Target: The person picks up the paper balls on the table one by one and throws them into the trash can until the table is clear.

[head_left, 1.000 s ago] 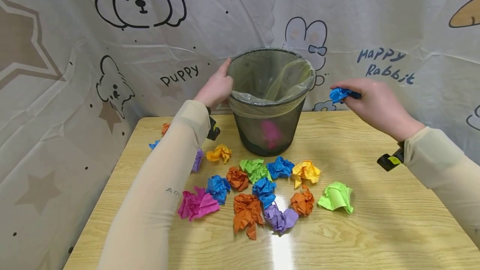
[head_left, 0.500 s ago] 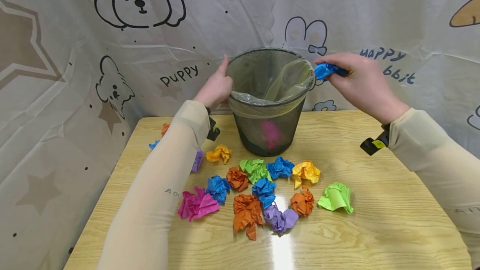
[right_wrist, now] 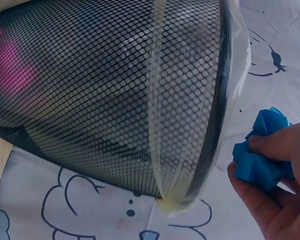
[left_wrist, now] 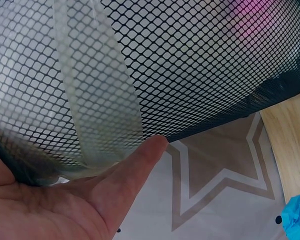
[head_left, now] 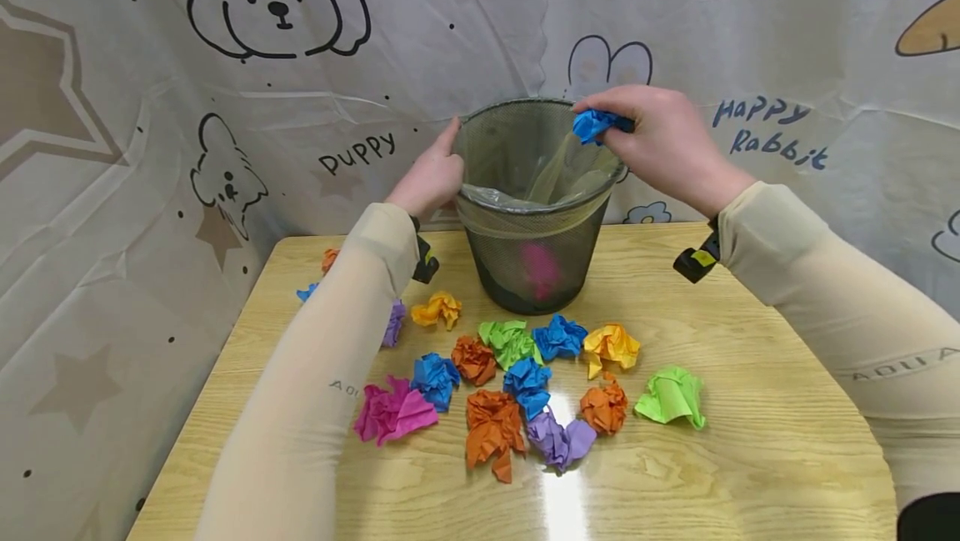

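Observation:
A black mesh waste bin [head_left: 517,253] with a clear plastic liner stands at the back of the table. My left hand [head_left: 429,178] rests against the bin's left side near the rim, thumb up; a straight finger [left_wrist: 135,172] lies along the mesh in the left wrist view. My right hand [head_left: 663,141] pinches a crumpled blue paper ball [head_left: 592,125] above the right part of the bin's opening. In the right wrist view the blue paper [right_wrist: 262,155] sits between thumb and fingers, apart from the rim. A pink paper ball [head_left: 539,267] shows through the mesh inside.
Several crumpled paper balls lie in front of the bin on the wooden table [head_left: 750,474], among them a lime green one [head_left: 672,397], a purple one [head_left: 558,439] and a magenta one [head_left: 393,410]. More are partly behind the left sleeve [head_left: 300,383]. A printed curtain [head_left: 420,41] hangs behind.
My right hand has moved left and up with the blue paper ball, from beside the bin to over its opening. The left hand stays at the bin's side, its thumb shifting slightly.

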Action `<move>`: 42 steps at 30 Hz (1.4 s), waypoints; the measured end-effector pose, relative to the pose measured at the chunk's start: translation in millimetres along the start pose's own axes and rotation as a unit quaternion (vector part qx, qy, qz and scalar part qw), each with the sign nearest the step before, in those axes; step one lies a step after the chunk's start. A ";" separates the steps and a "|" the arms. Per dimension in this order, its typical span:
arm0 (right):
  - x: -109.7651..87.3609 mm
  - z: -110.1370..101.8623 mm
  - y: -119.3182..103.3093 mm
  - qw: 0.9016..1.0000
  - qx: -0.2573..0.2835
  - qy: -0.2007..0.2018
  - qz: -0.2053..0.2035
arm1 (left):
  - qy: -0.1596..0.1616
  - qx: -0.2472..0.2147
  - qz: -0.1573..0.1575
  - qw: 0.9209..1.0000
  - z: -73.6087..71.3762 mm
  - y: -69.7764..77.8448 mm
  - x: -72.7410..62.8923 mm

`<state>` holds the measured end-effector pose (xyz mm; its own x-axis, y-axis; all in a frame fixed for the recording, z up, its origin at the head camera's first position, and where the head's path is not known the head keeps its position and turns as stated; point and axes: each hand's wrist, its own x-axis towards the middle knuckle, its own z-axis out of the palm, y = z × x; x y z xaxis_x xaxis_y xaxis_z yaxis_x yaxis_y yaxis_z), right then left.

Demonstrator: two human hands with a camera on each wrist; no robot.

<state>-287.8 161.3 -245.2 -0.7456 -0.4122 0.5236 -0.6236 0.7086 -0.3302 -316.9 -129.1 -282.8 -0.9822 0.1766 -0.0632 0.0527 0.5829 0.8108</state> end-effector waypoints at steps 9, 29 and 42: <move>20.5 13.7 -10.1 0.999 -0.004 -0.037 -0.008 | -0.005 -0.010 0.000 1.000 0.2 0.0 -1.0; 58.0 41.8 -25.0 0.978 -0.051 -0.203 0.019 | -0.012 -0.032 -0.005 0.999 -0.7 -2.8 1.0; 55.9 49.4 -24.1 0.966 -0.068 -0.245 0.039 | -0.005 -0.018 0.002 1.000 0.2 -5.2 -0.7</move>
<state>-326.1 92.9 -246.7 -0.8311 -0.5534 0.0548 -0.5498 0.8029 -0.2302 -316.5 -132.2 -287.1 -0.9801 0.1873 -0.0663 0.0497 0.5541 0.8310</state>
